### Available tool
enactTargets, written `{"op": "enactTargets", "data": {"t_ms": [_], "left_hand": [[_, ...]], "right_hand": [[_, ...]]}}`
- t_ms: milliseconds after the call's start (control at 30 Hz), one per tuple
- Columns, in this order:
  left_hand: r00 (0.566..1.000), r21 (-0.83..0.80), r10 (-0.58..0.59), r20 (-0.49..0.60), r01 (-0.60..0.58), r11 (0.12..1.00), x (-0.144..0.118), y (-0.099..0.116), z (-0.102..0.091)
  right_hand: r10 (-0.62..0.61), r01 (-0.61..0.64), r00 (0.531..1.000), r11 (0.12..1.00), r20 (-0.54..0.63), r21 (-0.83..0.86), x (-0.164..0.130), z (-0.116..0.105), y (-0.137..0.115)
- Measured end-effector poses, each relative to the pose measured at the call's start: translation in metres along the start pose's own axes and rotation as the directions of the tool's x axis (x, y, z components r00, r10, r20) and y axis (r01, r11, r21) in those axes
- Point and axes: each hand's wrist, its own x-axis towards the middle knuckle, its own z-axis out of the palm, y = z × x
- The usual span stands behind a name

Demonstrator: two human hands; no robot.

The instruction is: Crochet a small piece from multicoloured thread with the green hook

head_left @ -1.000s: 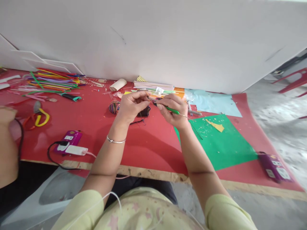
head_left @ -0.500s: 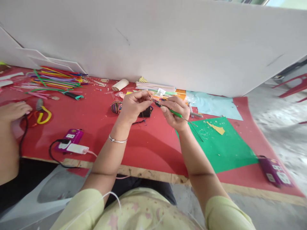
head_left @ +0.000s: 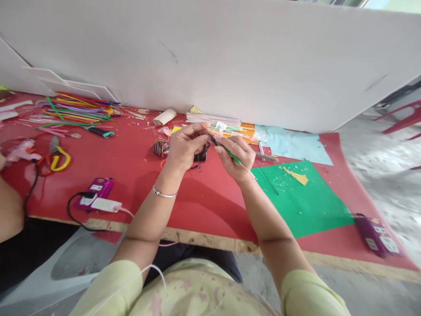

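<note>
My right hand (head_left: 238,158) is closed round a crochet hook with a green handle (head_left: 233,156), its thin metal shaft sticking out toward the wrist. At the hook's far end is a small dark piece of yarn work (head_left: 213,139), between my two hands. My left hand (head_left: 187,145) pinches a thin orange strand of yarn (head_left: 204,127) beside that piece. A multicoloured ball of yarn (head_left: 159,148) lies just left of my left hand. Partly hidden behind the left fingers is a black box-like object (head_left: 201,155).
Coloured pipe cleaners (head_left: 79,107), pliers with yellow-and-orange handles (head_left: 59,158) and a purple power strip (head_left: 97,192) lie left. A green sheet (head_left: 309,202) and another purple power strip (head_left: 378,235) are right. A white board (head_left: 210,57) stands behind. Another person's arm (head_left: 9,206) is far left.
My right hand has shifted slightly left and down with the crochet hook, which now tilts more steeply. The other person's hand at far left has drawn back, uncovering a pink object.
</note>
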Motion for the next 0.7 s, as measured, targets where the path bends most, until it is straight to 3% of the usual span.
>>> {"op": "enactTargets", "data": {"t_ms": [167,533,700], "left_hand": [[0.998,-0.021,-0.009,-0.056,0.008,1.0,-0.001,0.0,0.005],[0.996,-0.135,-0.086,-0.025,0.082,0.987,-0.002,0.005,0.007],[0.993,-0.099,-0.059,-0.101,0.049,0.994,-0.002,-0.003,0.009]], "right_hand": [[0.013,-0.013,0.998,1.0,-0.055,-0.001,0.0,0.007,-0.007],[0.148,-0.153,0.986,0.986,-0.081,-0.059,-0.009,0.011,-0.006],[0.19,-0.2,0.977,0.973,-0.095,-0.114,-0.01,0.011,-0.004]]}}
